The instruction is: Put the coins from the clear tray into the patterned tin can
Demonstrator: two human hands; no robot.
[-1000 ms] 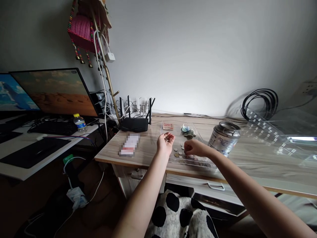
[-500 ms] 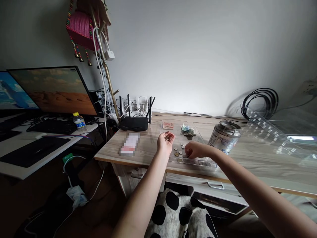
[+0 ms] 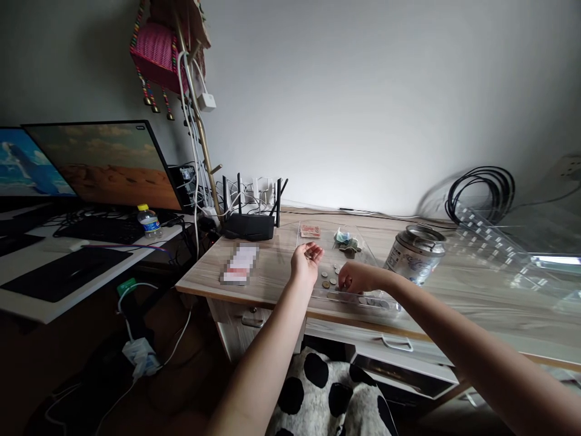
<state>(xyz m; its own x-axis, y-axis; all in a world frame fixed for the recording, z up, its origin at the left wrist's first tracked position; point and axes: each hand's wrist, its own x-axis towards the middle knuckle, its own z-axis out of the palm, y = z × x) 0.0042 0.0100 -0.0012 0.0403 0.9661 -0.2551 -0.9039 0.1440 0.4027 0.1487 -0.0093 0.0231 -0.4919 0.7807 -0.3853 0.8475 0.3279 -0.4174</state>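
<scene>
My left hand (image 3: pixel 306 263) is held palm up and cupped, with a few coins (image 3: pixel 308 255) in the palm. Beside it, my right hand (image 3: pixel 356 277) reaches down into a clear plastic tray (image 3: pixel 295 237), fingers pinched together at the tray's floor. What sits between those fingertips is hidden. Several silver coins (image 3: pixel 333 281) and a brass-coloured coin (image 3: pixel 325 284) lie just left of the right hand. More coins (image 3: pixel 373 302) are along the tray's front edge. Toward the back of the tray are a reddish banknote (image 3: pixel 310 231) and crumpled greenish banknotes (image 3: pixel 347 241).
A silver can-shaped container (image 3: pixel 416 254) stands right of the tray. Behind on the left is a black router (image 3: pixel 249 226), with a blurred-out flat item (image 3: pixel 240 264) in front. A clear plastic rack (image 3: pixel 503 248) and a black cable coil (image 3: pixel 481 194) are at the right.
The view has shifted slightly, so the scene sits a little further right. My left hand still cups the coins, and my right hand remains low over the tray among the coins.
</scene>
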